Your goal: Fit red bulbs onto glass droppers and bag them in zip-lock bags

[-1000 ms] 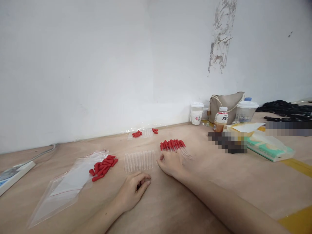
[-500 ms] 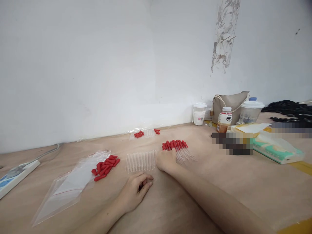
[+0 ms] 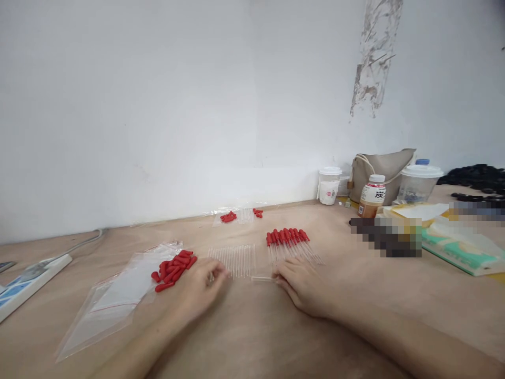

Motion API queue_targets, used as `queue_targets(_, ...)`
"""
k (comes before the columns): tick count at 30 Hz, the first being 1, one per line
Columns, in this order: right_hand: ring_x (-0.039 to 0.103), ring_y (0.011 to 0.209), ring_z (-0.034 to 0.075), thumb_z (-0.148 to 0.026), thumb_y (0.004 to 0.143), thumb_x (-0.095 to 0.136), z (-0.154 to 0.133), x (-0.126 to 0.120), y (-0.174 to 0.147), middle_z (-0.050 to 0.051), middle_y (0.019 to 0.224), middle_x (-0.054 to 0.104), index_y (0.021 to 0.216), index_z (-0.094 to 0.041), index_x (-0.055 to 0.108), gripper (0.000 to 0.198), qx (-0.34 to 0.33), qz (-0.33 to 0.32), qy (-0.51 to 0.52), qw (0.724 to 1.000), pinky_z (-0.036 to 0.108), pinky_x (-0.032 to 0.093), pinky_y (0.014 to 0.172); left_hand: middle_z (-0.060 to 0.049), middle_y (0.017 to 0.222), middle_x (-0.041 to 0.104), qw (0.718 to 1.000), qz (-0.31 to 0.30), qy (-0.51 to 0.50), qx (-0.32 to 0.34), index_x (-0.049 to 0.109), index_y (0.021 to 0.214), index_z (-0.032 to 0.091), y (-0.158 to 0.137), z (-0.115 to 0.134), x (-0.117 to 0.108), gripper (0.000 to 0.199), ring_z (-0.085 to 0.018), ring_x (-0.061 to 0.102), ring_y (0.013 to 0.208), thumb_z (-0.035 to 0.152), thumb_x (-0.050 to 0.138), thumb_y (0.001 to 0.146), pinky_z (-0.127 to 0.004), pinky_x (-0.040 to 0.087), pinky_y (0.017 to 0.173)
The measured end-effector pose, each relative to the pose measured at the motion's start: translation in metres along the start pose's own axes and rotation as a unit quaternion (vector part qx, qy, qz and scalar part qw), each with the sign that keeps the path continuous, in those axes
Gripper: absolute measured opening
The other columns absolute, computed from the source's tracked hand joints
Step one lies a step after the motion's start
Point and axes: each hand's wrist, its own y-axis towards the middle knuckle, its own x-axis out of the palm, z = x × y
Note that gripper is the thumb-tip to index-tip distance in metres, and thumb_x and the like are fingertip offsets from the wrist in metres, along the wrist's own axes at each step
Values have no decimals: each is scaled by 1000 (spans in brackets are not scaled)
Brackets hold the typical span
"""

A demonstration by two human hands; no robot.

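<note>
One clear tube (image 3: 260, 278) sits in the grip of your right hand (image 3: 303, 284), thumb and fingertips closed on its right end, the free end pointing left. Half a second ago that hand was at the right end of the row of clear tubes (image 3: 233, 260); since then it has drawn to the right, and the crosswise tube has come into view. Your left hand (image 3: 202, 288) has shifted forward and left; its fingers curl loosely near the row's left part, blurred, so you cannot tell whether they have hold of anything.

The red-topped droppers (image 3: 290, 238) fan out just beyond your right hand. Loose red bulbs (image 3: 173, 269) lie near your left hand, beside flat plastic bags (image 3: 118, 295).

You have room on the brown desk (image 3: 246, 334) between your forearms, and right of the droppers up to the pixelated dark object (image 3: 384, 238). The desk's far edge meets the white wall (image 3: 158, 105); the power strip (image 3: 43, 276) bounds your left.
</note>
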Motion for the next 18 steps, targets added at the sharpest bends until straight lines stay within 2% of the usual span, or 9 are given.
queue_targets(3, 49, 85, 16, -15, 84, 37, 5, 8, -10, 5, 91, 58, 100, -20, 56, 25, -26, 27, 29, 999, 29, 37, 74, -4, 73, 59, 994, 46, 94, -27, 58, 69, 19, 25, -45, -31, 26, -21, 54, 75, 38, 43, 79, -30, 40, 69)
queue_targets(5, 49, 84, 16, -13, 84, 36, 7, 11, -10, 6, 90, 58, 101, -21, 57, 28, -30, 34, 37, 998, 29, 37, 73, -5, 80, 61, 993, 20, 116, -29, 63, 75, 21, 40, -76, -48, 27, -24, 54, 82, 41, 45, 75, -34, 39, 76)
queue_targets(8, 49, 82, 16, -14, 84, 36, 8, 13, -9, 6, 87, 57, 99, -21, 58, 28, -25, 40, 48, 998, 29, 39, 72, -6, 90, 63, 993, -80, 66, -55, 67, 78, 23, 53, -107, -60, 29, -25, 56, 88, 45, 51, 68, -32, 39, 81)
queue_targets(10, 50, 82, 16, -16, 85, 36, 9, 13, -9, 6, 86, 57, 98, -20, 59, 27, -20, 48, 57, 997, 29, 39, 73, -4, 90, 65, 990, -117, 42, -68, 69, 77, 25, 57, -114, -61, 28, -24, 57, 87, 45, 53, 65, -30, 40, 79)
queue_targets(12, 50, 83, 16, -17, 86, 35, 9, 13, -9, 6, 87, 57, 96, -20, 59, 26, -13, 53, 64, 996, 29, 39, 73, -2, 86, 67, 989, -128, 32, -72, 69, 75, 26, 58, -115, -58, 26, -23, 59, 83, 44, 55, 63, -28, 42, 75)
queue_targets(18, 50, 81, 15, -18, 86, 35, 9, 13, -10, 6, 85, 57, 94, -19, 59, 25, -10, 45, 68, 997, 28, 40, 72, -1, 70, 68, 989, -101, 7, -107, 66, 62, 24, 56, -112, -47, 20, -21, 60, 70, 41, 55, 61, -26, 44, 65)
